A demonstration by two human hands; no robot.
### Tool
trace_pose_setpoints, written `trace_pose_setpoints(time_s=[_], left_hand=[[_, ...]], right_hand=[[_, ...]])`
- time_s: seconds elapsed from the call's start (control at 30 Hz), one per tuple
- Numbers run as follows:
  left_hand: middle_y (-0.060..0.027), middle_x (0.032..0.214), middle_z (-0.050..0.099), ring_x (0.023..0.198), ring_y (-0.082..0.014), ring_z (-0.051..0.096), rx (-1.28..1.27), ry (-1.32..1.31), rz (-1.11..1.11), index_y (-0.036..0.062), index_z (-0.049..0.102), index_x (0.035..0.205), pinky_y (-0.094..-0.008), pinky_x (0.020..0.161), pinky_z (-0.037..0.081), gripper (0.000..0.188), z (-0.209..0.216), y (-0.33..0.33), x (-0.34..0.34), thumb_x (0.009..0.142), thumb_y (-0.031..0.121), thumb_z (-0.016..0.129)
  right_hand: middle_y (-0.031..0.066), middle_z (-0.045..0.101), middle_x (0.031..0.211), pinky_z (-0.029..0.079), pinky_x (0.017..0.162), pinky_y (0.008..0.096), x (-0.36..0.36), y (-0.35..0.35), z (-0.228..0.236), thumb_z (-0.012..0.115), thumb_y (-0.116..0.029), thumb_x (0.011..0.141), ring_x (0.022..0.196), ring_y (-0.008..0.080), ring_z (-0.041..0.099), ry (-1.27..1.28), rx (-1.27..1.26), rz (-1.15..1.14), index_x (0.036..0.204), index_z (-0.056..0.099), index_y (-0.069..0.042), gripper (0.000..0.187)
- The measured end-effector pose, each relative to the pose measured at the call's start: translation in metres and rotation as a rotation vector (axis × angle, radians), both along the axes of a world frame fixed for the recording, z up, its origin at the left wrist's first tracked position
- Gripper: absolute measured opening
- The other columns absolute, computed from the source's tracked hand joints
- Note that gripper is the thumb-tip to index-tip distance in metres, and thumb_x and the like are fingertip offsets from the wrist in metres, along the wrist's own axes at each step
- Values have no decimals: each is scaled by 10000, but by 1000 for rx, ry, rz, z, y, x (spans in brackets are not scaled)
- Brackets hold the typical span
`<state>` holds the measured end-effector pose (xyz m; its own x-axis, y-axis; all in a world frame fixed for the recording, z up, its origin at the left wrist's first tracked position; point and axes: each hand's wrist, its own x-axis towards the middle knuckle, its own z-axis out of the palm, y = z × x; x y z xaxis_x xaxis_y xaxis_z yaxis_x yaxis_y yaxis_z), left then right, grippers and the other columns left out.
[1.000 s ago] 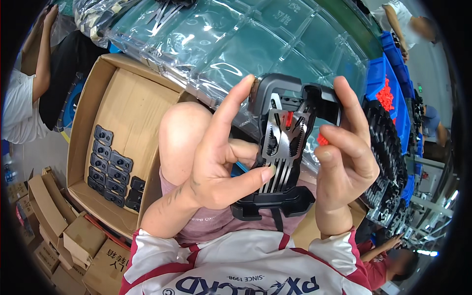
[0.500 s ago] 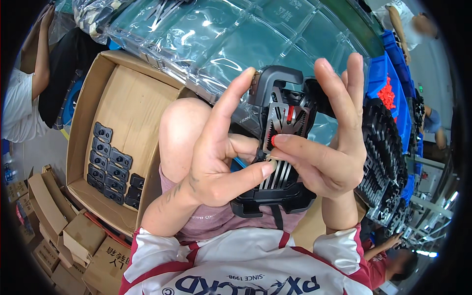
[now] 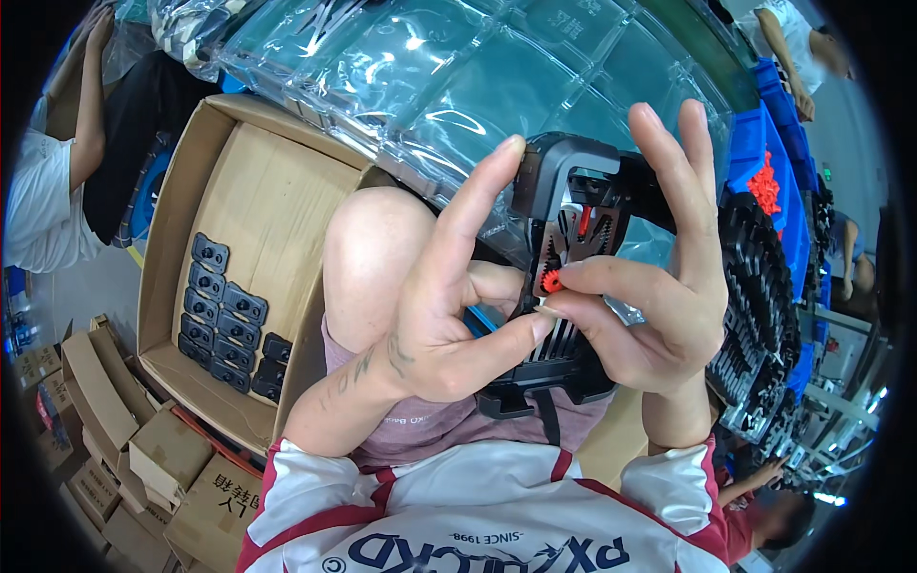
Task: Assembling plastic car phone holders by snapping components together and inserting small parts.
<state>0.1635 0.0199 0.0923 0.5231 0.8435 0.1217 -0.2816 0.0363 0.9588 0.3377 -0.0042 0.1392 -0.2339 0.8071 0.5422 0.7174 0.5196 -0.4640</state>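
My left hand (image 3: 442, 320) is closed round the side of a black clamp-like holder (image 3: 570, 162), its thumb across the front and index finger stretched along the upper edge. Inside the holder lie toothed black racks, a metal plate, several thin rods and a small red strip (image 3: 585, 222). A small red gear (image 3: 551, 281) sits between the toothed racks. At this gear my right hand (image 3: 659, 310) is closed, index fingertip and thumb on or beside it, the other fingers raised. Whether the gear is fully seated I cannot tell.
Left of my knee, a cardboard box (image 3: 175, 220) holds several black plates (image 3: 236, 329). Plastic-wrapped teal crates (image 3: 458, 91) stand ahead. To the right are blue bins (image 3: 750, 143), one with red parts (image 3: 764, 186), and stacked black parts (image 3: 755, 286). Other people work nearby.
The holder has turned slightly and shifted right in the view, along with both hands. More of the red gear shows beside my right index fingertip.
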Motion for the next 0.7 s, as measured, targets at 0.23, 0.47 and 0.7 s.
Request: trace_pose_setpoints(time_s=[0.23,0.47,0.7], left_hand=[[-67,786,510,461,-59,442,30,-26,-25,-51,28,1457,-112,470,264,958,-4,0,-1,704,10,617],[-97,954,420,492,-76,482,61,-44,-41,-44,26,1458,-128,478,305,944,-8,1,-5,708,-13,598],[-126,1122,330,524,-93,522,99,-60,-64,-38,24,1459,-143,485,347,931,-10,3,0,712,-36,579]], right_hand=[[236,459,1348,245,1097,538,-3,1,3,766,-217,609,1359,449,245,-48,-24,-6,751,710,-129,177],[222,461,1352,246,1097,542,-5,1,4,760,-194,617,1358,450,243,-73,-54,-11,752,711,-124,160],[216,466,1350,242,1100,540,-3,1,-3,755,-166,608,1357,458,239,-73,-39,-28,747,704,-119,156]])
